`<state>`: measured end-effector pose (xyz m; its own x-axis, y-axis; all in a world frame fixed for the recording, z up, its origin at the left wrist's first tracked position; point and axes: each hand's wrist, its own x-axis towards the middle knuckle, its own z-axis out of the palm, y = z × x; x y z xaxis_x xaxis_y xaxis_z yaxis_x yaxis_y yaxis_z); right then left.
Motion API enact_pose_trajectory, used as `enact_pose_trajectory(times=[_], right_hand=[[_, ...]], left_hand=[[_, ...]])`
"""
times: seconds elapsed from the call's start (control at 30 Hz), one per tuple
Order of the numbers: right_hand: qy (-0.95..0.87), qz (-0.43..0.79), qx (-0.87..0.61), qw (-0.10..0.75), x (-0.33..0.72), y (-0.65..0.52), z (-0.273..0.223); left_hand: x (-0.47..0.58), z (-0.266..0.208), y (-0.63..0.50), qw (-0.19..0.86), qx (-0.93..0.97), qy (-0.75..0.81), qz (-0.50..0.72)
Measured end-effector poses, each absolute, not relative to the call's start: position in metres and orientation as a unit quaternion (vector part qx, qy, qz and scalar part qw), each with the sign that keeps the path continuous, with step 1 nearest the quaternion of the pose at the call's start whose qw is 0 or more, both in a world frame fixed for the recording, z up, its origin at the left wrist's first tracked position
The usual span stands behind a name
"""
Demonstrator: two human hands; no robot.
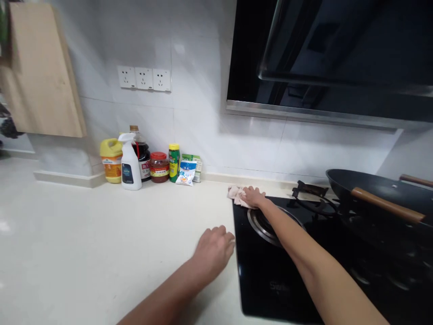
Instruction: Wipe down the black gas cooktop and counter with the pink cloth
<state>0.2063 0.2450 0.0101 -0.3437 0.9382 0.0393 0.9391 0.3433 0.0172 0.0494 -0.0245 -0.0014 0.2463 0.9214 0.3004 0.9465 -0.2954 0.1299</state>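
A crumpled pale pink cloth (235,194) is held by the right hand (254,197) at the ten o'clock corner of the black cooktop (267,282), with the cooktop's edge overlapped by it. The right fingers are bent over the cloth. At four o'clock from the cloth, a round burner (256,229) is partly covered by the right forearm. The left hand (215,250) is placed at seven o'clock from the cloth, just beside the cooktop's left edge, above the white countertop (94,243); its fingers are loosely curled, but whether anything is held inside, or whether the countertop is touched, cannot be told. At ten o'clock from the left hand, by the tiled wall (203,81), a yellow jug (111,169), a white spray bottle (131,167), a dark bottle (144,155), a red-lidded jar (158,168), a green container (174,163) and a blue-and-white packet (186,173) are lined up. Between two and three o'clock from that hand, a dark wok (375,187) with wooden handles is seen. Three wall sockets (144,78) are mounted at eleven o'clock.
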Motion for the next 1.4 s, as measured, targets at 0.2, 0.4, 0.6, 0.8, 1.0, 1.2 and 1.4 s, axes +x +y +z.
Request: enact_pose_trajectory(times=[0.2,0.4,0.6,0.8,1.0,1.2,1.4], right_hand=[[-0.856,-0.046,-0.514,0.031,0.191,0.176,0.011],[-0.902,-0.073,-0.422,0.053,0.198,0.079,0.006],[-0.907,-0.080,-0.392,0.128,0.258,-0.011,-0.004],[-0.879,-0.133,-0.419,0.183,0.318,-0.062,-0.018],[-0.851,-0.192,-0.459,0.166,0.350,-0.090,-0.024],[-0.847,-0.052,-0.491,0.200,0.321,-0.105,-0.002],[-0.769,0.351,-0.418,0.333,0.296,-0.063,0.021]], left_hand=[[0.036,0.007,-0.016,0.060,-0.706,-0.655,-0.263],[0.021,0.004,-0.012,0.032,-0.667,-0.666,-0.333],[0.013,0.006,-0.011,-0.003,-0.658,-0.667,-0.349],[0.010,0.003,-0.009,-0.024,-0.665,-0.664,-0.341],[0.009,0.002,-0.005,-0.039,-0.668,-0.659,-0.344],[0.011,0.004,-0.003,-0.063,-0.681,-0.644,-0.344],[0.013,0.008,-0.007,-0.079,-0.685,-0.643,-0.332]])
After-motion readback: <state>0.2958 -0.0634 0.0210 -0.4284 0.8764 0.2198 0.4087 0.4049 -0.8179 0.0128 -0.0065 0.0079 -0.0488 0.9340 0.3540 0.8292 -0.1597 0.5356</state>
